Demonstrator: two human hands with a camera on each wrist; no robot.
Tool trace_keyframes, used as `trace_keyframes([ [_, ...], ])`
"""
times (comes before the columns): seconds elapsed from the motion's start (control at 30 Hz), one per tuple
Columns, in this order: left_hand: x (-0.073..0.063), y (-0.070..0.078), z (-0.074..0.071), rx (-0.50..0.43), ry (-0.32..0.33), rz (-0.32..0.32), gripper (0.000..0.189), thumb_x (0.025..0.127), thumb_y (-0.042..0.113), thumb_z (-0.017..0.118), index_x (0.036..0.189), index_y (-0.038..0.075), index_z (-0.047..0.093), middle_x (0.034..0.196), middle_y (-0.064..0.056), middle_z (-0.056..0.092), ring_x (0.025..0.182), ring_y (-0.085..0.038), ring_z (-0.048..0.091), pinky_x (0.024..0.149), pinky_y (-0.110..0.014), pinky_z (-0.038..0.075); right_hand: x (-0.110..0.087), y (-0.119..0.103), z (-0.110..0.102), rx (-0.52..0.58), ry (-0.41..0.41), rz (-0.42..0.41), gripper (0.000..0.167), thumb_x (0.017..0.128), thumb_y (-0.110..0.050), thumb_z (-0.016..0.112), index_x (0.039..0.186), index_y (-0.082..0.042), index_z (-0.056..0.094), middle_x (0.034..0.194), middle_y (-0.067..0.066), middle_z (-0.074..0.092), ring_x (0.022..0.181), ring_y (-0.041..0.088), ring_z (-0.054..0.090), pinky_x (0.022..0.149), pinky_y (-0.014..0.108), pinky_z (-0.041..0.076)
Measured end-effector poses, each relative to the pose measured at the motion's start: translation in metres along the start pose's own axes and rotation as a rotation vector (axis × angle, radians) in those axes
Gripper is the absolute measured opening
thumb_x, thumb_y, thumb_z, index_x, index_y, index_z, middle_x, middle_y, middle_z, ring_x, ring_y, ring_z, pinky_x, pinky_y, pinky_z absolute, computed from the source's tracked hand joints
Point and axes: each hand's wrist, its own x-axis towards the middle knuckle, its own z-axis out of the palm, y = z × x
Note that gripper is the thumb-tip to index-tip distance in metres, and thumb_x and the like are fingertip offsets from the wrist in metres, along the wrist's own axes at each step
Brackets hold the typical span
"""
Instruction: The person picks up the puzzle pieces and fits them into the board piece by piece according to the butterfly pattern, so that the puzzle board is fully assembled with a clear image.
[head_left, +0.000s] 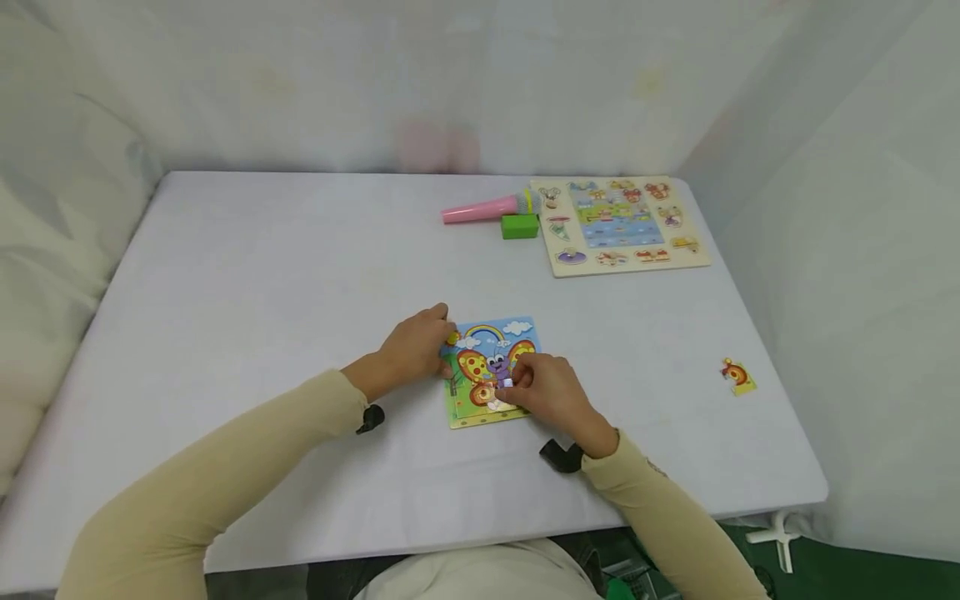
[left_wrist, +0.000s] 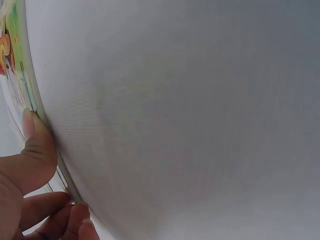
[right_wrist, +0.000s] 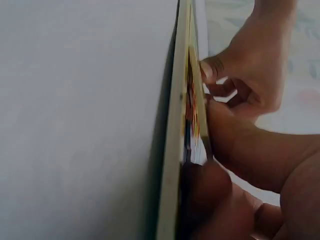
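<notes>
A small square jigsaw puzzle [head_left: 489, 333] with a butterfly and rainbow picture lies near the middle of the table. My left hand [head_left: 415, 346] grips its left edge; in the left wrist view, the thumb and fingertips hold along that edge. At the lower right of the picture, my right hand [head_left: 553, 396] pinches a puzzle piece [right_wrist: 199, 95]. That piece stands tilted up from the board [right_wrist: 172, 175], as the right wrist view shows. My right hand hides the picture's lower right part. A loose snail-patterned piece [head_left: 740, 377] lies far to the right.
At the back right lies a wooden peg puzzle board [head_left: 630, 260]. Beside it are a pink toy microphone [head_left: 480, 210] and a green block [head_left: 520, 227]. The white table [head_left: 285, 275] has its front edge close to the person's body.
</notes>
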Motion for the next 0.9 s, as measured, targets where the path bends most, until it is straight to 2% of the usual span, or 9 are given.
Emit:
trace_keyframes([
  [0.13, 0.0, 0.0, 0.0, 0.001, 0.0, -0.004, 0.056, 0.067, 0.034, 0.087, 0.11, 0.003, 0.068, 0.096, -0.004, 0.051, 0.085, -0.018, 0.051, 0.078, -0.033, 0.049, 0.002, -0.005, 0.004, -0.113, 0.034, -0.028, 0.032, 0.075, -0.036, 0.081, 0.07, -0.015, 0.059, 0.059, -0.005, 0.053, 0.054, 0.01, 0.047, 0.052, 0.026, 0.036],
  [0.3, 0.0, 0.001, -0.003, -0.004, -0.001, -0.012, 0.055, 0.068, 0.033, 0.086, 0.111, 0.003, 0.068, 0.097, -0.005, 0.051, 0.086, -0.019, 0.052, 0.08, -0.034, 0.05, 0.005, -0.009, 0.002, -0.194, 0.014, -0.076, 0.036, 0.075, -0.036, 0.081, 0.065, -0.016, 0.054, 0.057, -0.005, 0.047, 0.053, 0.01, 0.043, 0.05, 0.024, 0.03],
  [0.5, 0.002, 0.0, -0.001, -0.017, 0.015, 0.008, 0.055, 0.067, 0.034, 0.086, 0.11, 0.003, 0.068, 0.098, -0.005, 0.052, 0.086, -0.019, 0.053, 0.079, -0.033, 0.05, 0.008, -0.001, -0.002, -0.209, -0.029, -0.113, 0.029, 0.076, -0.033, 0.081, 0.076, -0.016, 0.058, 0.061, -0.006, 0.049, 0.056, 0.01, 0.044, 0.054, 0.024, 0.033],
  [0.63, 0.003, 0.001, -0.002, -0.014, 0.01, 0.006, 0.056, 0.067, 0.033, 0.086, 0.11, 0.003, 0.069, 0.097, -0.006, 0.052, 0.086, -0.019, 0.052, 0.079, -0.033, 0.05, 0.012, -0.001, -0.003, -0.22, -0.084, -0.172, 0.026, 0.078, -0.032, 0.08, 0.082, -0.015, 0.061, 0.063, -0.007, 0.05, 0.058, 0.009, 0.045, 0.056, 0.024, 0.035],
  [0.77, 0.004, 0.001, -0.005, -0.004, 0.004, 0.003, 0.058, 0.068, 0.033, 0.086, 0.113, 0.002, 0.068, 0.097, -0.005, 0.051, 0.086, -0.019, 0.052, 0.079, -0.033, 0.05, 0.019, -0.002, -0.004, -0.196, -0.114, -0.238, 0.026, 0.076, -0.029, 0.082, 0.08, -0.014, 0.062, 0.061, -0.007, 0.051, 0.056, 0.007, 0.047, 0.054, 0.023, 0.036],
  [0.9, 0.003, 0.001, -0.007, -0.009, 0.0, 0.001, 0.06, 0.068, 0.032, 0.087, 0.115, 0.002, 0.067, 0.098, -0.006, 0.052, 0.086, -0.019, 0.052, 0.08, -0.033, 0.05, 0.025, -0.001, -0.001, -0.138, -0.127, -0.22, 0.028, 0.073, -0.028, 0.084, 0.075, -0.015, 0.06, 0.059, -0.007, 0.052, 0.053, 0.006, 0.047, 0.051, 0.022, 0.036],
])
